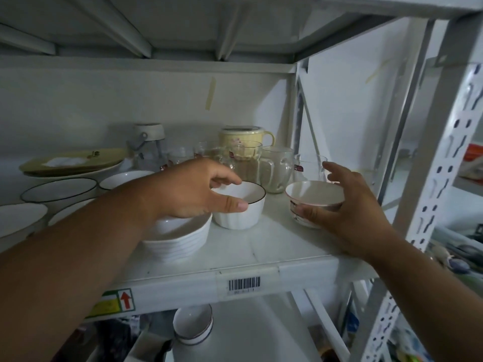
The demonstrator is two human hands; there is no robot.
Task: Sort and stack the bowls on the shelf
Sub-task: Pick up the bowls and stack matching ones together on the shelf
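Note:
On the white shelf (pixel 261 246), my left hand (pixel 193 192) pinches a white ribbed bowl with a dark rim (pixel 239 216): the thumb lies on its near rim and the fingers curl over the far rim. The bowl stands on the shelf beside a stack of white ribbed bowls (pixel 177 242), which sits partly under my left wrist. To the right, my right hand (pixel 350 207) holds a small bowl with a pinkish rim and a dark pattern (pixel 313 195), thumb on its near side and fingers behind it. Whether this bowl touches the shelf is unclear.
More dark-rimmed white bowls (pixel 60 189) stand at the left, with yellow-green plates (pixel 70 163) behind them. Glass mugs (pixel 277 165), a yellow cup (pixel 245 141) and a jar (pixel 149 142) line the back. A perforated upright post (pixel 431 184) bounds the right side. Stacked bowls (pixel 193 325) sit on the lower shelf.

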